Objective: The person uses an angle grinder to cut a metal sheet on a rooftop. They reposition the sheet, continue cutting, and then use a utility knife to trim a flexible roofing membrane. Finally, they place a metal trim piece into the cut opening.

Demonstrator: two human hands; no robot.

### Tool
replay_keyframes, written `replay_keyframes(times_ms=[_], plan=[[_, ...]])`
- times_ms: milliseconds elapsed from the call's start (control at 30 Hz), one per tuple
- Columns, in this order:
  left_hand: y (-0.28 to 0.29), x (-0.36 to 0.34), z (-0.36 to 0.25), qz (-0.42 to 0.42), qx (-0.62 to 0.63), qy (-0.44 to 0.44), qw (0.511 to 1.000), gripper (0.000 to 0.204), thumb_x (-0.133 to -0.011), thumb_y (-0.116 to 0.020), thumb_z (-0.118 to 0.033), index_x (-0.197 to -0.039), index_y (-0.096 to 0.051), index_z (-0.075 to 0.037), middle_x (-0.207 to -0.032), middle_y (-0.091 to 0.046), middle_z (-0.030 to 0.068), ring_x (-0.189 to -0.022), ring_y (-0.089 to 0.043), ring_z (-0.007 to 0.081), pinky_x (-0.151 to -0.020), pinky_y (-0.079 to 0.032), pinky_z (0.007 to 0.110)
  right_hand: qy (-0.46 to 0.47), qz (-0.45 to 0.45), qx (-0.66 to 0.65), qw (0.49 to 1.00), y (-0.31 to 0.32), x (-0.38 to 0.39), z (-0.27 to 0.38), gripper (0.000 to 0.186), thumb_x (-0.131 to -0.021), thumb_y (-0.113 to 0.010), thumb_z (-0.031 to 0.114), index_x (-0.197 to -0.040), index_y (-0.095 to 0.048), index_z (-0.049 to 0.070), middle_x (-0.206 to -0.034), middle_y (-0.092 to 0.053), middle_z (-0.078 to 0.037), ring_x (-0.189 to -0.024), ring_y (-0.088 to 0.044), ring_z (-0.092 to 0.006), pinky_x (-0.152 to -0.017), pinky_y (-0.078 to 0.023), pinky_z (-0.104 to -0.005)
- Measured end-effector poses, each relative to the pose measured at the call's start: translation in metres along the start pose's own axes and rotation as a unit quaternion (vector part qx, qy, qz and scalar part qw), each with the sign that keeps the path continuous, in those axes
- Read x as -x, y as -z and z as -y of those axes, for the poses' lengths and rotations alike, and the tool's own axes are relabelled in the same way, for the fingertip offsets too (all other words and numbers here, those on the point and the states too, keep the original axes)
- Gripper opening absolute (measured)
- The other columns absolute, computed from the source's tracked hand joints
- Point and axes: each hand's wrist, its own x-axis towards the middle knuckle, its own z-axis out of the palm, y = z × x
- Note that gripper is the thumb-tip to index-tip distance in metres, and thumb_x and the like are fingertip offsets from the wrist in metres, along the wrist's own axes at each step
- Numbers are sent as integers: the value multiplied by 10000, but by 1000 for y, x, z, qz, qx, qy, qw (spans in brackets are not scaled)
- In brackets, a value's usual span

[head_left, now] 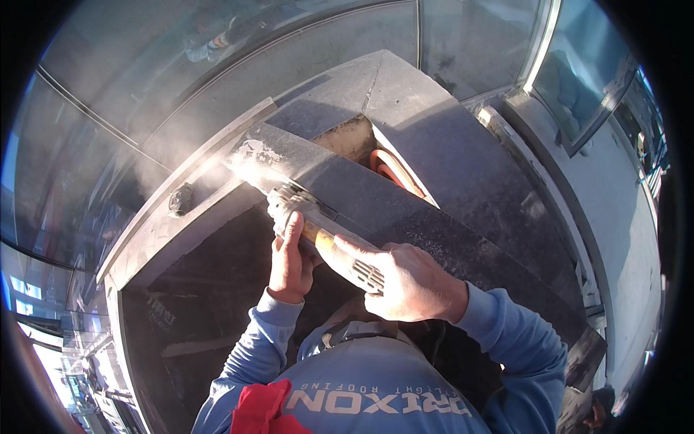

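Both of my hands hold a dusty angle grinder (327, 242) with a yellow band on its body. My left hand (290, 262) wraps round it close to the head, thumb on top. Farther back, my right hand (412, 281) grips the body beside the vent slots, its index finger stretched along the top. The grinder's head meets the edge of a dark grey slab (325, 170). White dust (242, 163) sprays from there to the far left. The disc is mostly hidden by dust and the head.
Behind the slab an opening holds orange hose (394, 170). More grey slabs (463, 130) lie to the right. A small dark object (181, 199) sits on the left ledge (144, 235). Glass panels (289, 69) close off the far side. A dark hollow (202, 289) lies below the ledge.
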Motion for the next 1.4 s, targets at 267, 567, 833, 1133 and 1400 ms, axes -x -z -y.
replay_keyframes(times_ms=[267, 567, 833, 1133, 1400], plan=[[4, -1, -2, 14, -7, 10, 1000, 458, -1049, -629, -388, -1361, -544, -63, -1154, -702, 78, -965, -746, 187, -721, -660, 340, 8, -19, -31, 999, 1, -2, 5, 791, -782, -671, 76, -1543, -466, 13, -1028, -705, -303, -841, -695, -468, -764, -585, -467], [2, 2, -3, 6, -22, 16, 1000, 496, -1036, -640, -404, -1355, -540, -39, -1156, -697, 101, -975, -746, 197, -722, -666, 351, -3, -4, -6, 1000, 3, 0, 10, 751, -782, -649, 45, -1516, -498, 2, -1166, -703, -261, -849, -700, -426, -780, -576, -412], [1, 0, -5, 10, -38, 19, 999, 464, -1069, -580, -408, -1398, -525, -85, -1188, -685, 83, -1027, -720, 230, -829, -643, 432, -3, 10, -3, 1000, 6, -2, 13, 762, -794, -665, 46, -1528, -470, -19, -1196, -703, -245, -883, -704, -415, -782, -575, -409], [5, -1, -4, 10, -36, 13, 999, 434, -1071, -583, -379, -1380, -533, -79, -1170, -689, 77, -1003, -726, 209, -802, -652, 404, 19, 5, 28, 999, 0, -2, 5, 774, -792, -673, 47, -1537, -468, -10, -1184, -706, -244, -860, -701, -418, -773, -576, -422], [5, -2, -3, 7, -31, 9, 999, 424, -1068, -593, -378, -1363, -541, -77, -1153, -692, 75, -990, -728, 204, -779, -652, 398, 25, -21, 13, 999, -5, -3, 1, 819, -745, -710, 48, -1519, -464, -56, -1009, -724, -279, -799, -701, -426, -766, -579, -429]])
